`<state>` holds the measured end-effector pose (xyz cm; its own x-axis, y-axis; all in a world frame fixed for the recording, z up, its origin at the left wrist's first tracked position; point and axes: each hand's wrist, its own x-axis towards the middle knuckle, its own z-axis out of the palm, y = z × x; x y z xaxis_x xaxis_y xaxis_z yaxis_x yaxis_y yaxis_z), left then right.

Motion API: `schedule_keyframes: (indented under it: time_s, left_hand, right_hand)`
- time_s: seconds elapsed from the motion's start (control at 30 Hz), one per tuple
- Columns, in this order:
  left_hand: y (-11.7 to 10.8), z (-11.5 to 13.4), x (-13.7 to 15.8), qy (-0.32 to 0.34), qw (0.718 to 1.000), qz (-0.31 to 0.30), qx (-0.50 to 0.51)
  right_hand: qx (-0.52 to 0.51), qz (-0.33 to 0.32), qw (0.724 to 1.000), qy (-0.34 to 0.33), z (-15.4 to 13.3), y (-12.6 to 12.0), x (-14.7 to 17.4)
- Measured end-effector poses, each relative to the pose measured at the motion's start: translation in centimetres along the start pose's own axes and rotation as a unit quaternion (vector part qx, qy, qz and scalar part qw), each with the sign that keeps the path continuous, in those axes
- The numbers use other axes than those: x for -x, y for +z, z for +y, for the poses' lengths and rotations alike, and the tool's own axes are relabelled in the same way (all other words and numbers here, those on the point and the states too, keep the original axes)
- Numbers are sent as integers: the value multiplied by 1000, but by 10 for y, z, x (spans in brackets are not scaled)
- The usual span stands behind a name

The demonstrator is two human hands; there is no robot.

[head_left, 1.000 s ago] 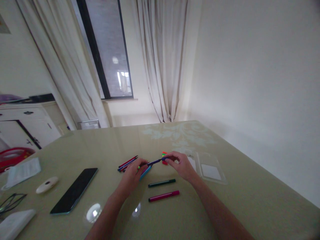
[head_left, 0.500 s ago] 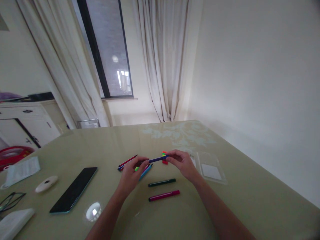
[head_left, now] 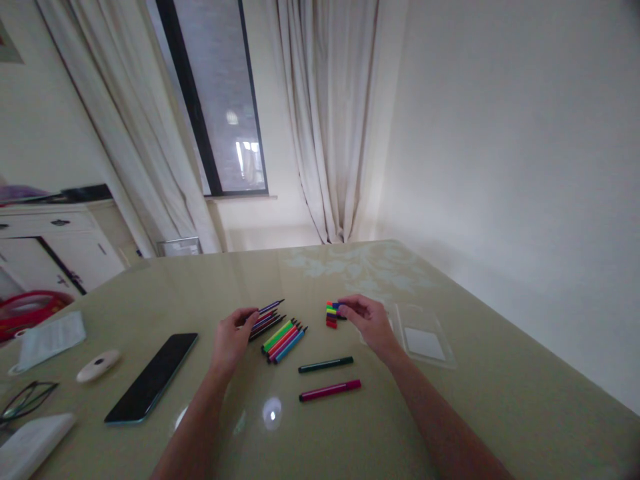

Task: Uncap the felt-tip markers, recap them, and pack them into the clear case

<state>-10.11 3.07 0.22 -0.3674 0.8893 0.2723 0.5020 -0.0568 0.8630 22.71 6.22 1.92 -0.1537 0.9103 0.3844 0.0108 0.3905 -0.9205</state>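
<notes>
Head view, left hand [head_left: 231, 339] grip pinching purple pen [head_left: 270, 307], right hand [head_left: 369, 321] seemingly pinching blue cap [head_left: 336, 306], phone [head_left: 152, 377] left.

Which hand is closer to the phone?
Left. The left hand is just right of the phone, holding a pen. The right hand is farther off, at the caps.

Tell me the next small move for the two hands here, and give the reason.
Probably the left hand lets go of the purple pen among the uncapped pens, then reaches for the green pen. Its purple cap looks already placed by the right hand at the stack of caps, while the green and the magenta pen lie capped.
</notes>
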Motion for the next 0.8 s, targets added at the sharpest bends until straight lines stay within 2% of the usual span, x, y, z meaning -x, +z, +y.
schedule_keyframes:
  time_s: [0.2, 0.33, 0.47, 0.57, 0.8]
  left_hand:
    - [8, -10, 3, 12, 998, -29, -59]
    - [8, -12, 5, 34, 986, -72, -149]
    - [0, -12, 6, 35, 951, -29, -307]
    - [-7, -11, 8, 20, 924, -30, -381]
    - [-10, -9, 11, 1, 915, -57, -400]
  right_hand:
    - [15, -8, 1000, -4, -1, 2, 2]
    - [23, -11, 1000, -6, -4, 2, 2]
    - [24, -17, 1000, -8, -4, 3, 3]
    - [22, -16, 1000, -4, -4, 4, 3]
    - [39, -17, 999, -5, -9, 8, 6]
